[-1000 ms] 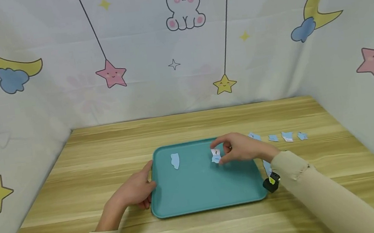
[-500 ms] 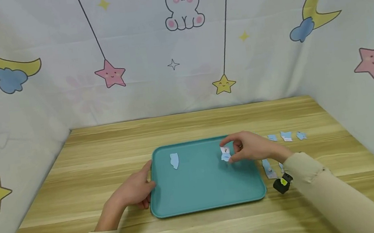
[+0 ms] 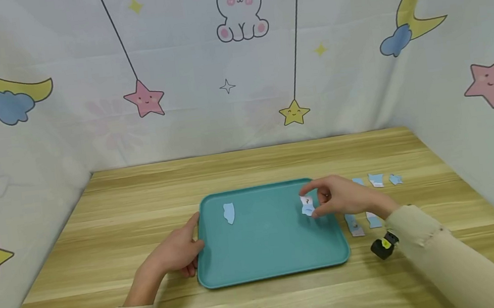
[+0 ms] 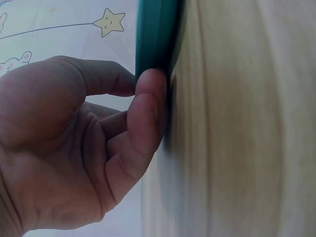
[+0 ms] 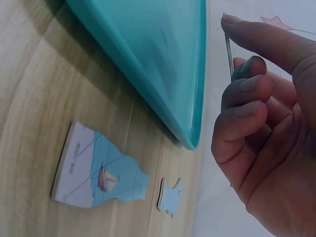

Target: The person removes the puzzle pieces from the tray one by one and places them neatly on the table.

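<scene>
In the head view my right hand [image 3: 340, 195] pinches a small white-and-blue puzzle piece [image 3: 307, 205] between thumb and index finger, over the right part of the teal tray [image 3: 270, 237]. The right wrist view shows the held piece [image 5: 229, 52] edge-on, apart from the tray. My left hand [image 3: 173, 251] grips the tray's left edge. In the left wrist view its thumb and curled fingers [image 4: 143, 118] meet at the tray wall [image 4: 155, 34]. One light blue puzzle piece [image 3: 229, 213] lies in the tray's upper left.
Several loose puzzle pieces lie on the wooden table [image 3: 264, 304] right of the tray, among them a piece with a sailboat [image 5: 106, 173] and a small blue piece [image 5: 170, 197]. My right hand partly hides another. A patterned cloth [image 3: 190, 54] rises behind the table.
My right hand has moved to the right over the tray, still pinching the puzzle piece. Pieces beside the tray have come into view from behind the right arm. My left hand stays at the tray's edge.
</scene>
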Motion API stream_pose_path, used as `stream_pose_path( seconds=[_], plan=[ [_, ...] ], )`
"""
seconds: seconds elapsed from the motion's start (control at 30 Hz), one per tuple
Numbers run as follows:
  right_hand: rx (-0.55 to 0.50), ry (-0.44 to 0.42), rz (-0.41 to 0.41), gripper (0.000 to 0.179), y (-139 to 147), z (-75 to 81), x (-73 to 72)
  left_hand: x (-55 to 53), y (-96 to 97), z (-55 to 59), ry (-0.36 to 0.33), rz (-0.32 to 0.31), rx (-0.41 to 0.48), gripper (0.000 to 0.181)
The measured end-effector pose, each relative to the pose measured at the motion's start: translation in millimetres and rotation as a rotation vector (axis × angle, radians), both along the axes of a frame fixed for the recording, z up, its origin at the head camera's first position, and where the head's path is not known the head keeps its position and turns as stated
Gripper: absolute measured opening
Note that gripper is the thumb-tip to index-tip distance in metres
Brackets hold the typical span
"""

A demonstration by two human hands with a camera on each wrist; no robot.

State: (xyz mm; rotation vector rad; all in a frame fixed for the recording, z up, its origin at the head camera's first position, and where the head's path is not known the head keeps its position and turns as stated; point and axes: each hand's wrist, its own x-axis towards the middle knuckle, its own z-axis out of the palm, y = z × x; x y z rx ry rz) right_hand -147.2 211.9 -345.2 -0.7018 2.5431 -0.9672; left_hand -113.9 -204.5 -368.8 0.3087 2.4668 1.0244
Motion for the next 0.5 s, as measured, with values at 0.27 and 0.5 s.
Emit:
stream_pose_path(
  seconds=[0.27, 0.5],
  plan=[
    [-0.005, -0.010, -0.010, 0.054, 10, -3.5, 2.0, 0.0, -0.2, 1.0, 0.006, -0.002, -0.006, 0.077],
    [-0.013, -0.025, -0.025, 0.054, 17, -5.0, 4.7, -0.4, -0.1, -0.4, 0.005, 0.001, 0.001, 0.077]
  ],
)
